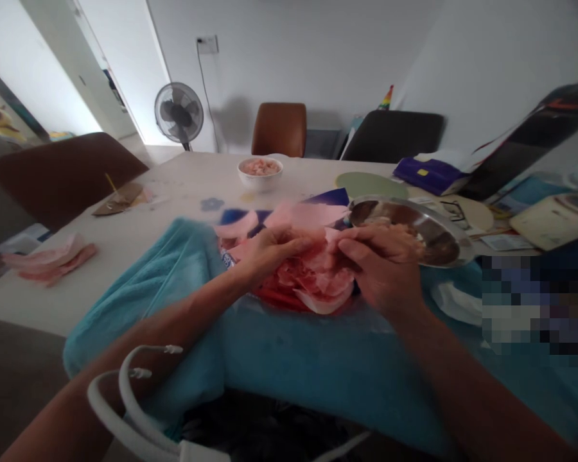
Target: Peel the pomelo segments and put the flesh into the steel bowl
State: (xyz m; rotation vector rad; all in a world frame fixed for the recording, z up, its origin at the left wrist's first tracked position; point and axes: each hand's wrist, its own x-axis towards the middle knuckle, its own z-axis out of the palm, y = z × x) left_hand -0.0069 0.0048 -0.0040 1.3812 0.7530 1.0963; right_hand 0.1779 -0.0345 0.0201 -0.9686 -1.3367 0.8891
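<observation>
Both of my hands rest on a pile of thin pink sheets (313, 279) lying on a red surface atop a blue towel (289, 359). My left hand (270, 250) curls its fingers over the top of the pile, gripping a pink sheet. My right hand (380, 269) pinches the pile's right side with fingers pressed together. A steel bowl (443, 224) with brownish filling sits just beyond my right hand. More pale pink sheets (308, 215) lie behind the pile.
A white bowl (260, 172) of pink food stands mid-table. Pink sheets (48, 256) lie at the left edge. A green round plate (370, 185), boxes and papers (534, 212) crowd the right. Chairs (279, 128) and a fan (179, 114) stand behind.
</observation>
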